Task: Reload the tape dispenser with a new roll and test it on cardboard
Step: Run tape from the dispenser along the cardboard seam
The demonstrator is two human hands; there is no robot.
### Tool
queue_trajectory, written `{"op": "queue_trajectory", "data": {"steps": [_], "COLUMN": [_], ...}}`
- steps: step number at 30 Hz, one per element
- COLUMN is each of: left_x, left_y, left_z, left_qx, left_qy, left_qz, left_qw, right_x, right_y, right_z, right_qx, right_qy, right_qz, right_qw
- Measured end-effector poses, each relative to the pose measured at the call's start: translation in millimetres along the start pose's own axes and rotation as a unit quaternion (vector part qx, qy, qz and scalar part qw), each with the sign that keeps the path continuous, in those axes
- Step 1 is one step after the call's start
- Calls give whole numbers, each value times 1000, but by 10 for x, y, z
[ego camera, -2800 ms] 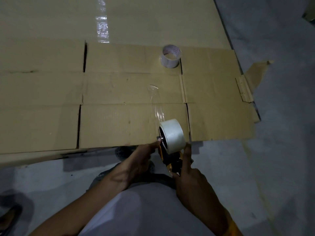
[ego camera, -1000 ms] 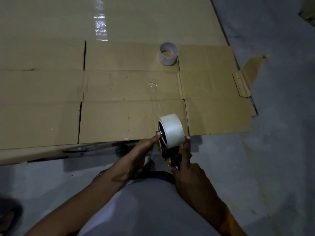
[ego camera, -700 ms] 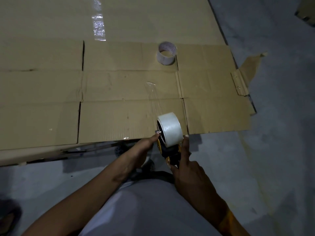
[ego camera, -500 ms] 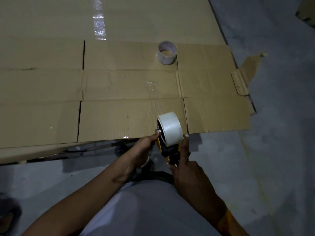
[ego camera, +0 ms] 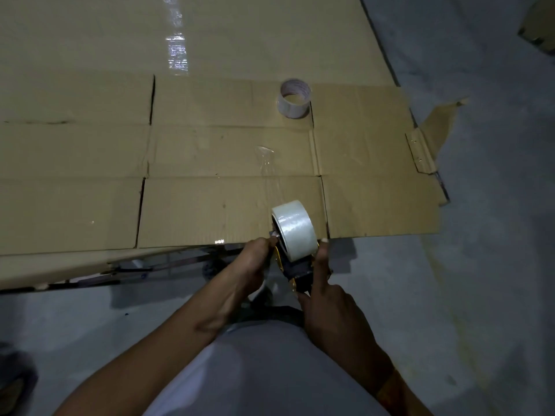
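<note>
I see the tape dispenser [ego camera: 295,270] at the near edge of the cardboard [ego camera: 210,211], close to its right end, with the new roll [ego camera: 295,229] mounted on it. My right hand [ego camera: 330,307] grips the handle from below, its forefinger stretched up along the roll's right side. My left hand [ego camera: 253,265] touches the hub on the roll's left face with its fingertips; I cannot tell how the other fingers lie. A clear tape strip [ego camera: 265,166] lies on the cardboard beyond the roll. An old roll [ego camera: 294,99] sits farther back.

Dim, grainy; glare streak on cardboard [ego camera: 210,49]
</note>
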State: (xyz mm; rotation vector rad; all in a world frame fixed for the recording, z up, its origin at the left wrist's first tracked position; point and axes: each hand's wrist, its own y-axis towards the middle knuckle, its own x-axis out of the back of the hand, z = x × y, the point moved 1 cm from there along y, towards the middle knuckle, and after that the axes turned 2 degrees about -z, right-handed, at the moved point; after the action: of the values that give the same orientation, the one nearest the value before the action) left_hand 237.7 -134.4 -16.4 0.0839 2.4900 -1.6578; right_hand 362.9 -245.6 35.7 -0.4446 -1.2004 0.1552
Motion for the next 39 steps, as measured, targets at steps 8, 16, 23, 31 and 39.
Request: {"op": "queue_trajectory", "data": {"steps": [8,16,23,31,39], "left_x": [4,13,92,202,191], "left_y": [65,196,464,532,718], "left_z": [65,-52,25,368,452], "left_qx": [7,64,72,-46,-76], "left_qy": [-35,-1,-16,-35,-43], "left_qz": [-7,22,35,61,48], "left_qw": [999,998,997,996,995], "right_x": [5,-9,44,0,-7], "right_y": [33,-5,-11,15,15], "right_z": [-24,-104,-92,-144,-157], "right_qx": [8,30,37,22,35], "right_qy": [-7,-12,-18,-6,-5], "right_qz": [4,1,23,22,8], "right_qw": [1000,999,999,999,999]}}
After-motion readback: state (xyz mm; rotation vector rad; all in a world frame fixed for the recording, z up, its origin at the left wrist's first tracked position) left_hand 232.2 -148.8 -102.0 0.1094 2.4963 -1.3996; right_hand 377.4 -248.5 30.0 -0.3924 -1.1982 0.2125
